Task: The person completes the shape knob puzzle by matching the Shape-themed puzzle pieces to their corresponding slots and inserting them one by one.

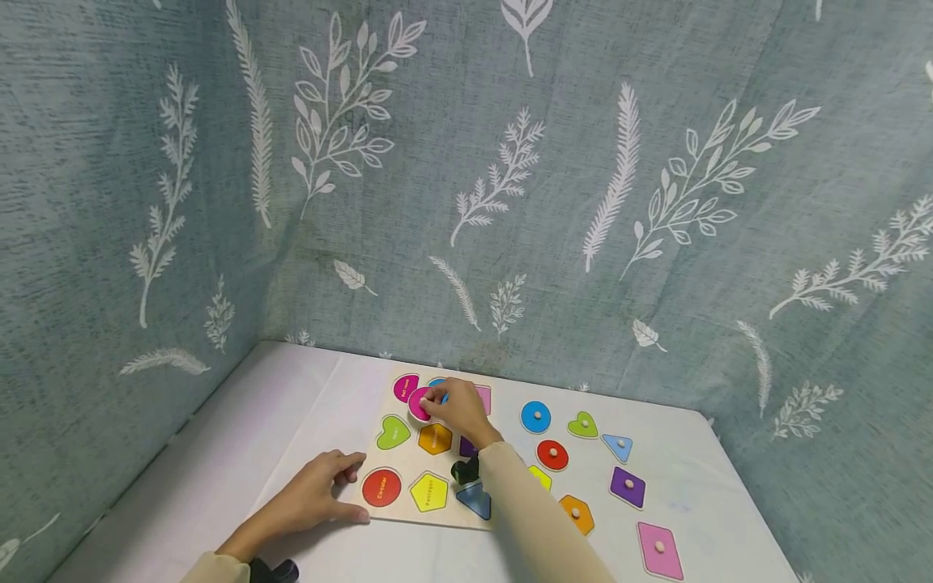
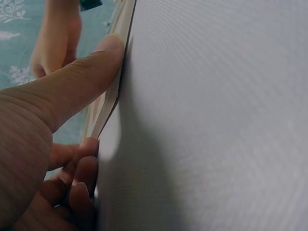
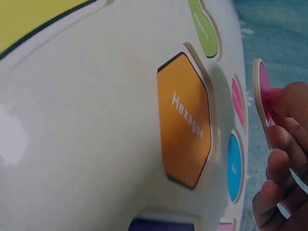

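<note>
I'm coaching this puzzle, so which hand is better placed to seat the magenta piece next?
Probably the right hand: it pinches the magenta piece near the magenta recess, while the left hand touches the edge of the board.

My right hand (image 1: 459, 409) pinches a magenta piece (image 1: 419, 405) over the puzzle board (image 1: 405, 461), my left hand (image 1: 321, 490) at its edge.

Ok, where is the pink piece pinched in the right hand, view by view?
Head: the pink piece, in the right hand, is just left of centre, in the lower half.
Left wrist: not in it.
Right wrist: near the right edge, above mid-height.
Shared landmark: the board, of which the left wrist view shows an edge beside the left hand.
</note>
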Demonstrator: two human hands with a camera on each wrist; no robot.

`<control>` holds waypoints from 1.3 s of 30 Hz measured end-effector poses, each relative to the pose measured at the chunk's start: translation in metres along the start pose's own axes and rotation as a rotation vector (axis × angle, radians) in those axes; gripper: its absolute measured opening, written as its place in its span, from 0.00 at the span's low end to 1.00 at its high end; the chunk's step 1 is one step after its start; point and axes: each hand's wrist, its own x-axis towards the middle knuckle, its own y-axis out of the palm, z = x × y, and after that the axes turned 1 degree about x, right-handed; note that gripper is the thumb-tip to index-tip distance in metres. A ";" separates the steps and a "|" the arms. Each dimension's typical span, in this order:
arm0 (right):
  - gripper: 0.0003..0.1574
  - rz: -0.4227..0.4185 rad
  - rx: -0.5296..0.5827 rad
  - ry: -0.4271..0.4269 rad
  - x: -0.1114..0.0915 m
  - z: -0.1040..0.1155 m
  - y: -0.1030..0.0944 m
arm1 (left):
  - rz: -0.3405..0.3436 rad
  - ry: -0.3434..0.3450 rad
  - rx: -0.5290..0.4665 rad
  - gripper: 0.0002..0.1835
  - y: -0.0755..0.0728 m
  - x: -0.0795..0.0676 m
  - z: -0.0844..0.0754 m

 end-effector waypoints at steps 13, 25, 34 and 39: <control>0.08 0.016 0.014 0.051 0.018 0.009 0.019 | 0.005 -0.009 0.002 0.49 -0.001 -0.002 -0.001; 0.09 0.032 -0.007 0.054 0.035 0.017 0.028 | 0.008 -0.054 0.008 0.50 -0.001 -0.004 0.000; 0.09 0.033 -0.100 0.107 0.043 0.015 0.028 | 0.008 -0.052 -0.006 0.49 -0.002 -0.004 -0.002; 0.08 0.026 -0.137 0.119 0.047 0.017 0.027 | 0.010 -0.042 -0.004 0.50 -0.003 -0.005 -0.002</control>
